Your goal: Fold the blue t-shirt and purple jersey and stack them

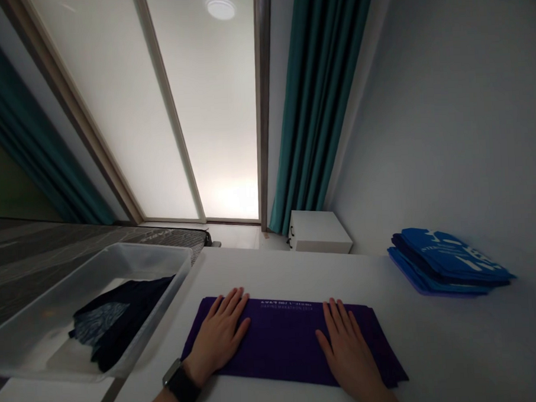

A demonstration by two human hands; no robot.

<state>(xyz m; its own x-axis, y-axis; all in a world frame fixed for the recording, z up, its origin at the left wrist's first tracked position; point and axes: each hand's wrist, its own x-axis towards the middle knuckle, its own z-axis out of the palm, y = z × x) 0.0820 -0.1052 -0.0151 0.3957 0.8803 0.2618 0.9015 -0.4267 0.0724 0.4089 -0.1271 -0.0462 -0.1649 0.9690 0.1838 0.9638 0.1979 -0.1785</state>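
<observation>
A dark purple folded cloth [278, 348] with pale printed lettering along its far edge lies flat on the white table [438, 353]. My left hand [220, 330] presses flat on its left part, fingers stretched forward and thumb apart. On the right part rests my right hand [348, 345], also flat with fingers extended. Neither hand grips anything. Layered edges show at the cloth's right side, but whether it is one piece or several I cannot tell. A dark smartwatch [182, 384] is on my left wrist.
To the left stands a translucent plastic bin [182, 276] holding dark folded fabric [126, 320]. A stack of blue folded cloths [448, 261] with white print sits at the table's right, near the wall. Beyond the far edge are a white cabinet [320, 231] and teal curtains [321, 104].
</observation>
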